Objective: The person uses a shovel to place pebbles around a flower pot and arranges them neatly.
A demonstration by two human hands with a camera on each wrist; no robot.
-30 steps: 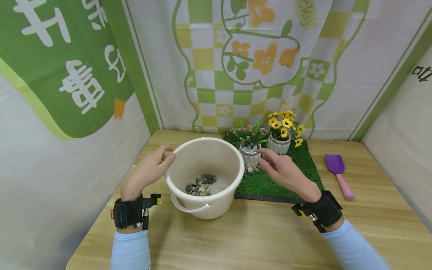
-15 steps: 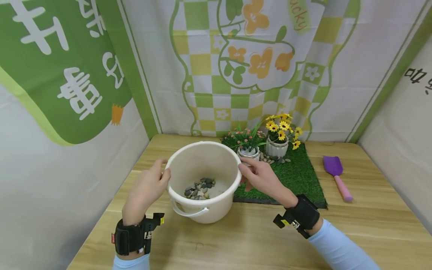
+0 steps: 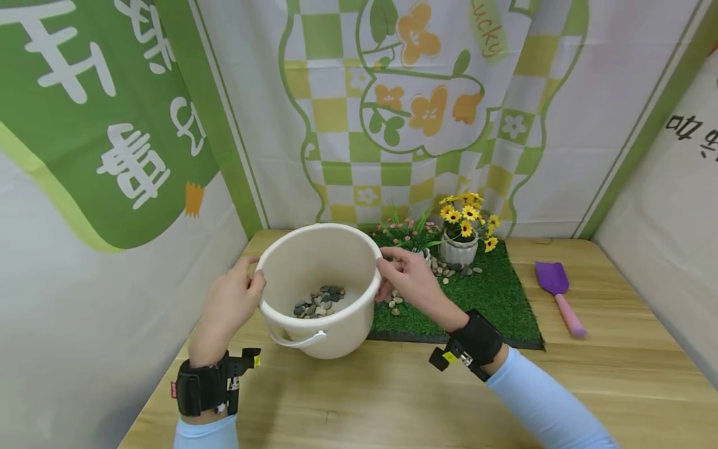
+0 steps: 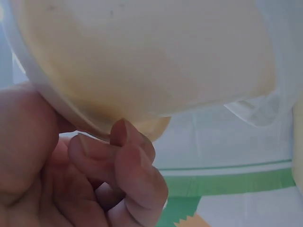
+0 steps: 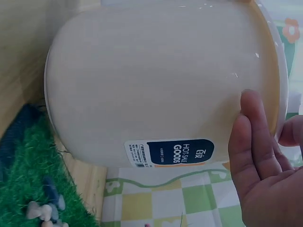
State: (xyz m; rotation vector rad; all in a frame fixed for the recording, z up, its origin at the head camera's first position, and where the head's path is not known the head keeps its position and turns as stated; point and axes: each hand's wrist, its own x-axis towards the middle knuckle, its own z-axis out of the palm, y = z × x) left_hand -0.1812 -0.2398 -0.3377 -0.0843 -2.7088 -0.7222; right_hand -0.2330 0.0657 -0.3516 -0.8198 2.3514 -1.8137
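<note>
A cream plastic bucket [image 3: 336, 340] stands upright at the left of the table, with grey and tan pebbles [image 3: 321, 302] on its floor. On its left side my left hand [image 3: 230, 305] grips the rim, thumb over the top; in the left wrist view the fingers [image 4: 142, 170] curl under the rim's outside. My right hand [image 3: 417, 284] pinches the opposite rim between thumb and fingers. In the right wrist view its fingers [image 5: 251, 137] lie along the outer wall, near a label [image 5: 170, 152]. The white handle [image 3: 297, 341] hangs down in front. Whether the base touches the table cannot be told.
Right of the bucket lies a green turf mat [image 3: 477, 312] with loose pebbles [image 3: 396, 302]. A pot of yellow flowers [image 3: 459, 249] and a pink-flowered plant [image 3: 406, 234] stand on it. A purple shovel [image 3: 552, 277] lies farther right. Printed cloth [image 3: 342, 134] hangs behind.
My right hand has come left from beside the pink-flowered plant and taken hold of the rim. My left hand has closed on the other side. The bucket has shifted left, uncovering pebbles on the mat.
</note>
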